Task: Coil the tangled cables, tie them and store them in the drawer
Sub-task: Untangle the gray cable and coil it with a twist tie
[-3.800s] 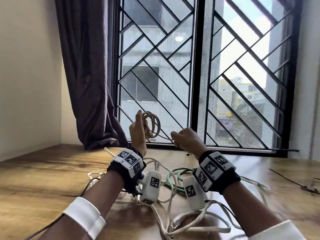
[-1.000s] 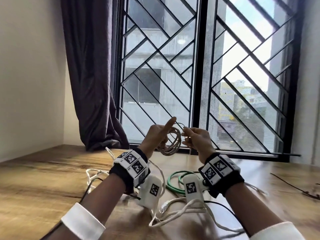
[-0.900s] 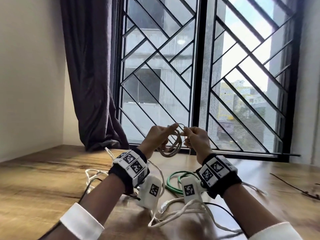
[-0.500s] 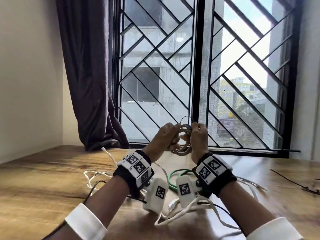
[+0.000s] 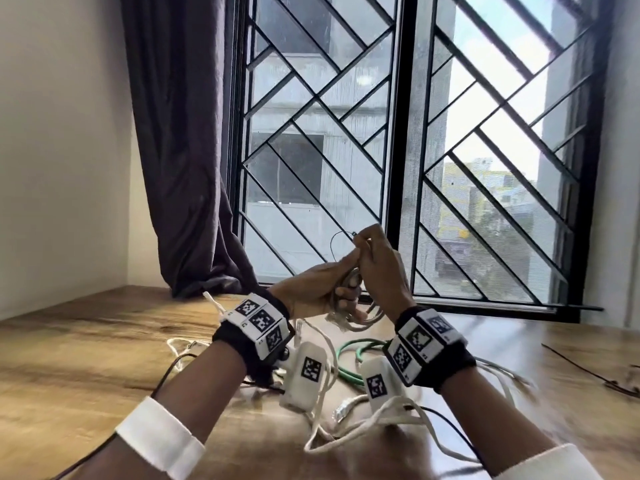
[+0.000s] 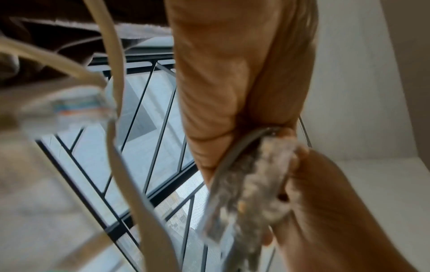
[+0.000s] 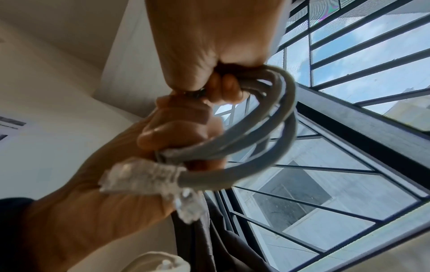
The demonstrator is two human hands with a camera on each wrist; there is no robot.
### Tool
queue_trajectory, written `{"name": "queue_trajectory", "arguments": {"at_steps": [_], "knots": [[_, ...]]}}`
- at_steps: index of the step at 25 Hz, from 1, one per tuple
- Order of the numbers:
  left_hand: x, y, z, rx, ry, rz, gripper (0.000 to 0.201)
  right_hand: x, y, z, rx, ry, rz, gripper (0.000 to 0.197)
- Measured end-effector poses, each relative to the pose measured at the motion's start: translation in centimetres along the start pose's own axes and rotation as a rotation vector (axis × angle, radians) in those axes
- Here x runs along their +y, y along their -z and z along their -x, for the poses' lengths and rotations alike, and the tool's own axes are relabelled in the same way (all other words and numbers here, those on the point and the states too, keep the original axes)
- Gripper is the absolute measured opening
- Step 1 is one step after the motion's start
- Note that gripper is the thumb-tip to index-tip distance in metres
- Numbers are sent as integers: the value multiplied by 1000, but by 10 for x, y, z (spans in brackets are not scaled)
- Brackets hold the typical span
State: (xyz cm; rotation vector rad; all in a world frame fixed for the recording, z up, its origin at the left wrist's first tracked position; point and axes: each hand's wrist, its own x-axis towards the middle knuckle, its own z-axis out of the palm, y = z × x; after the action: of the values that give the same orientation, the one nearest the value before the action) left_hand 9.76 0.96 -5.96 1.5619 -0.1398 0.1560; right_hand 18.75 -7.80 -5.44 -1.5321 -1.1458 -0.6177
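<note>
Both hands are raised above the wooden table (image 5: 86, 358) in front of the window. My left hand (image 5: 346, 282) grips a small grey cable coil (image 5: 363, 320), squeezed flat in its fingers. In the right wrist view the grey cable coil (image 7: 267, 128) loops out to the right, and its clear connectors (image 7: 144, 176) stick out beside the left hand (image 7: 177, 132). My right hand (image 5: 360, 237) sits just above the coil and pinches the end of a thin black tie (image 5: 334, 244), which arcs in a loop to the left. One clear connector (image 6: 256, 184) fills the left wrist view, blurred.
A green cable coil (image 5: 349, 358) and tangled white cables (image 5: 346, 434) lie on the table under my wrists. Thin black ties (image 5: 588, 368) lie at the far right. A dark curtain (image 5: 180, 168) and the barred window (image 5: 398, 168) stand behind.
The hands have closed together on the coil, which is now pressed flat in the left hand. The right hand has risen above it, drawing the black tie's end up into a loop.
</note>
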Motion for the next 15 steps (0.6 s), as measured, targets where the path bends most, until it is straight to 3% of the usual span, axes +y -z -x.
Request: {"name": "queue_trajectory", "arguments": {"at_steps": [5,8,10,13,15], "knots": [[-6,-1,-12,294,-173,-48,44,14,2,-6,140,-43,-34,10],[-6,9,-13,512,-272,16,44,13,-2,-5,102,-38,-90,11],[-6,10,-13,521,-274,4,42,10,-5,-4,89,-92,-142,12],[-5,2,-10,423,-231,-39,38,14,2,-10,170,-203,-284,18],[-4,-1,-9,419,-249,-39,44,20,8,-12,107,-224,-317,19]]}}
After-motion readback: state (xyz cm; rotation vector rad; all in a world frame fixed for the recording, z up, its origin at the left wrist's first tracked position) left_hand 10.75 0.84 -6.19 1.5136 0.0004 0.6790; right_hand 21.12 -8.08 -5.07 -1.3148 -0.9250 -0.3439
